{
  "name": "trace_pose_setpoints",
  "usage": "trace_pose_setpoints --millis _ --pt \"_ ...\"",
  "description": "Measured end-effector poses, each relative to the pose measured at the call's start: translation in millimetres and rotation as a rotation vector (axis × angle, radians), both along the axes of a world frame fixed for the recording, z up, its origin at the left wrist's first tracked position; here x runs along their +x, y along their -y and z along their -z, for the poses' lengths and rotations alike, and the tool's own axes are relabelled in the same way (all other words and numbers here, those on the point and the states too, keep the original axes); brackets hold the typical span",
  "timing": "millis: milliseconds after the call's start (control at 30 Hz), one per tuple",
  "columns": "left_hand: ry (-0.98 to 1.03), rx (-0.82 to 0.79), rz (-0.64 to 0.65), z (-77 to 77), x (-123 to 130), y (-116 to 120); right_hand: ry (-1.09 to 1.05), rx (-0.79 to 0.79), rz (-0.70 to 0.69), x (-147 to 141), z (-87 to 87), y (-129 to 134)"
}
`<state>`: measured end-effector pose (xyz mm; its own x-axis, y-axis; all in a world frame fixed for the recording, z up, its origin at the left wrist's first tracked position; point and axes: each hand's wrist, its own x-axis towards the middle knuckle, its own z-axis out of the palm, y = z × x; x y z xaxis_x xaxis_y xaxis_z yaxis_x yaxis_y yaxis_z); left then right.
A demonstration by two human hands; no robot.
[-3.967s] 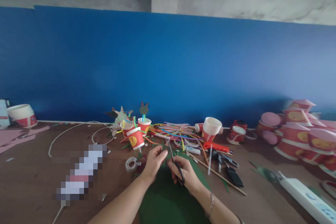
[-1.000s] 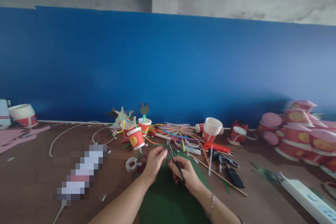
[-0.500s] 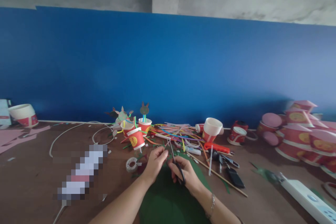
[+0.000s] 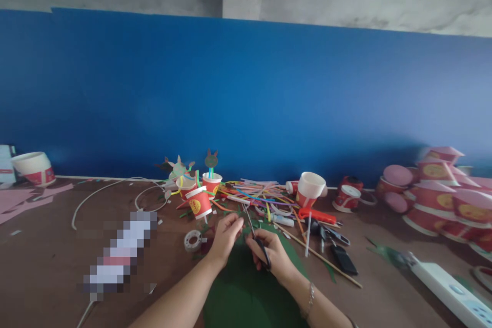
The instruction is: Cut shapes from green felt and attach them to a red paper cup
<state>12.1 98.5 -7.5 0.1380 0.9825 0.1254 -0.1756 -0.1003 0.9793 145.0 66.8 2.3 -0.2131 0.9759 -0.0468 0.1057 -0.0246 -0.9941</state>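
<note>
Left hand (image 4: pixel 226 238): fingers (image 4: pixel 235 223) pinched together at the top edge of a dark green paper sheet (image 4: pixel 238 292), the sheet lying flat on the brown desk (image 4: pixel 46 266) beneath both forearms. Right hand (image 4: pixel 269 253): fingers (image 4: pixel 255 247) curled closed around the black loop handles of a pair of scissors (image 4: pixel 263 253), the blades pointing up and away, right beside the left fingertips at the green edge; gap between the blades too fine to tell. Against the earlier frame, blades leaning slightly further left, hands almost unmoved. Nearby: one tape roll (image 4: pixel 192 241) just left of the left hand; three red paper cups (image 4: pixel 200 202), two of them with paper figures (image 4: pixel 211 160) on straws; a heap of coloured straws (image 4: pixel 253 196) behind the scissors; one red-handled tool (image 4: pixel 317 216); one wooden skewer (image 4: pixel 315 253) right of the right hand.
</note>
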Motion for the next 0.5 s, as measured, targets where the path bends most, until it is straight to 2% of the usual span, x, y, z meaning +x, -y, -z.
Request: trace_pose_setpoints --millis 167,367,500 --pt "-0.012 -0.010 -0.024 3.4 -0.2 -2.0 -0.005 -0.012 0.000 -0.4 -2.7 1.5" --pt "-0.073 0.056 0.028 8.8 -1.8 -5.2 -0.033 0.005 -0.023 0.3 -2.8 1.7" --pt "-0.095 0.066 0.012 9.9 -2.9 -6.0 -0.014 0.001 -0.015 0.8 0.1 0.6"
